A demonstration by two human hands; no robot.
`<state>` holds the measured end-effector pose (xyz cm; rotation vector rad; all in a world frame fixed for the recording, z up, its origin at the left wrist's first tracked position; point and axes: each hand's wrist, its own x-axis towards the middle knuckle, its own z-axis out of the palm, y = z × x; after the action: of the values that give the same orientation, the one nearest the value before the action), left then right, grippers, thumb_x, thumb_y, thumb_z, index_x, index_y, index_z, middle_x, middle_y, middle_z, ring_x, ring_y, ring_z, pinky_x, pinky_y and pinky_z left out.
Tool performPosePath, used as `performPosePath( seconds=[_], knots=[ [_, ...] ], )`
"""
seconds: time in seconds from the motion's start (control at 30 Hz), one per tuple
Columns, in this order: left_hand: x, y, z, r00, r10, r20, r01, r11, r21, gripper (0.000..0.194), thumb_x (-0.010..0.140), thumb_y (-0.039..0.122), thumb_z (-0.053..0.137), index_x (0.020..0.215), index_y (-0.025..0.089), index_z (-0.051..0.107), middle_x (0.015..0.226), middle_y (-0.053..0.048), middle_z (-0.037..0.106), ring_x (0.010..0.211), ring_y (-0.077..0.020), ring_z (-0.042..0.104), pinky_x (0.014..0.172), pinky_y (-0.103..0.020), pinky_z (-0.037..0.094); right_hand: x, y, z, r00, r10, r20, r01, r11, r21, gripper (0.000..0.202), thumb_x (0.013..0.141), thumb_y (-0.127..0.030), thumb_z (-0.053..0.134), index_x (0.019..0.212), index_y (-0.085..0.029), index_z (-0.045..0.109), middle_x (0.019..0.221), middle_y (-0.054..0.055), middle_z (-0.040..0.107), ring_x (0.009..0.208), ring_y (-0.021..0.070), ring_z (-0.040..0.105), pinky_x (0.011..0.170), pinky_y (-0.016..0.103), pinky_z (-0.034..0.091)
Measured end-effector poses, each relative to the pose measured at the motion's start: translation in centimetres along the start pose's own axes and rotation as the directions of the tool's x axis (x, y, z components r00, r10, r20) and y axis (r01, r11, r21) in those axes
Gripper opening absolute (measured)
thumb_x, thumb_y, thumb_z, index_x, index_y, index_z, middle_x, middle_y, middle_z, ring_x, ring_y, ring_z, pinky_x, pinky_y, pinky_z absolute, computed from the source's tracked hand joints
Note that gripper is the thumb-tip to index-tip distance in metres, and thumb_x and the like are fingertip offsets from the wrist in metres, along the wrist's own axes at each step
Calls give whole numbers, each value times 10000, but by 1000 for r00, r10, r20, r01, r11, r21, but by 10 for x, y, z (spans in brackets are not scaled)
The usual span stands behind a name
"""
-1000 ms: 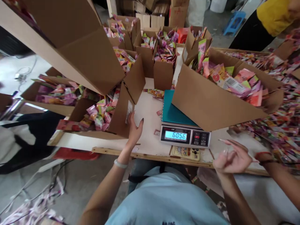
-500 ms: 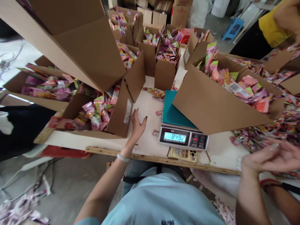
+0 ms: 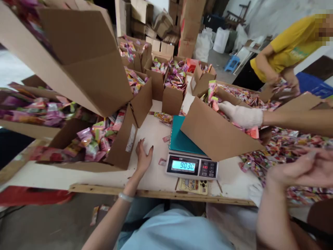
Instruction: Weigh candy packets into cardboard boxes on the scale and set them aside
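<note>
While my left hand is spread between the scale and a box near the front edge of the table, my right hand hangs open over packets.

Matt brown cardboard, smooth on its broad faces, makes up the box on the scale and the large tilted box toward ten o'clock — while the packets at nine o'clock look like glossy, crinkled plastic film. The scale has a smooth teal plate with a slight sheen over a pale, plastic-looking housing, and the white table ends at six o'clock in a rough wooden edge strip — the white glove at two o'clock is matt, ribbed knit cloth.
</note>
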<state>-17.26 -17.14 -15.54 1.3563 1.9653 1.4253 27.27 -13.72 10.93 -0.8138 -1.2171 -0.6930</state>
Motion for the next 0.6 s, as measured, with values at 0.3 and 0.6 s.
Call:
performPosePath(
  seconds=[0.3, 0.6],
  knots=[
    [11, 2, 9, 999, 24, -22, -24, 1000, -19, 612, 935, 319, 663, 1502, 180, 479, 1604, -233, 510, 1554, -379, 436, 1323, -608, 299, -83, -22, -43, 896, 430, 107, -365, 854, -371, 332, 921, -462, 390, 1213, -334, 481, 1215, 131, 601, 1187, 399, 652, 1023, 658, 555],
    [19, 13, 8, 999, 36, -12, -37, 999, -30, 579, 940, 292, 660, 1490, 211, 498, 1592, -201, 539, 1554, -341, 454, 1334, -574, 298, -33, -37, -25, 909, 386, 157, -301, 869, -392, 432, 927, -560, 278, 1300, -385, 410, 1354, 180, 471, 1359, 350, 543, 1161, 610, 486]
  ],
)
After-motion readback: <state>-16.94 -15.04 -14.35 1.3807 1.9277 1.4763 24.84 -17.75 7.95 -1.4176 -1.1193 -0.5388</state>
